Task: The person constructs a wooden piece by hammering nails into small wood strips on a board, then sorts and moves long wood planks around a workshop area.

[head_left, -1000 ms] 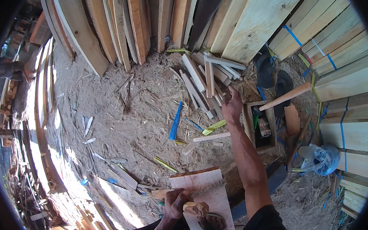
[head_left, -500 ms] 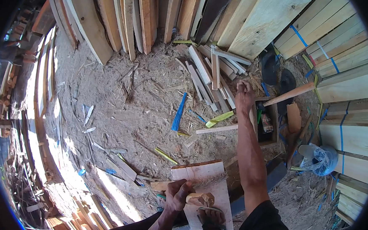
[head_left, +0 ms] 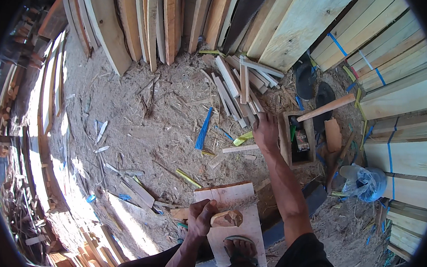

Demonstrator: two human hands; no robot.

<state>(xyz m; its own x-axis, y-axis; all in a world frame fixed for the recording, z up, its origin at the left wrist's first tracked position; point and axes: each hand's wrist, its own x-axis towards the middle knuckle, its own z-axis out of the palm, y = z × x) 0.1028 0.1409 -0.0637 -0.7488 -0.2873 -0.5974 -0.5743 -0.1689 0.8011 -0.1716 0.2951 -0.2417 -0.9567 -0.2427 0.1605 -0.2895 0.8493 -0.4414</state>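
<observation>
My left hand [head_left: 201,218] is closed around a carved wooden piece [head_left: 227,218]; its thick faceted end sticks out to the right of my fist. Under that end lies a pale flat board [head_left: 224,195], with my sandalled foot [head_left: 240,246] standing on its near part. Further out, my right hand [head_left: 266,132] reaches to the near ends of a heap of thin wooden strips [head_left: 230,93]. Its fingers are bent downward, and what they grip, if anything, is hidden. Just right of it sits an open wooden box [head_left: 283,138], holding a dark packet [head_left: 301,139].
A wooden handle [head_left: 325,108] slants out over the box's far side. Dark sandals [head_left: 304,80] lie behind it. To the right stands a clear bluish container [head_left: 370,184] beside stacked planks [head_left: 399,153]. Upright boards [head_left: 103,24] line the back. Blue strapping [head_left: 204,129] lies on the dirt.
My right hand has moved left and nearer, from above the box area to the ends of the strips, uncovering the box. My left hand keeps its hold on the carved wooden piece.
</observation>
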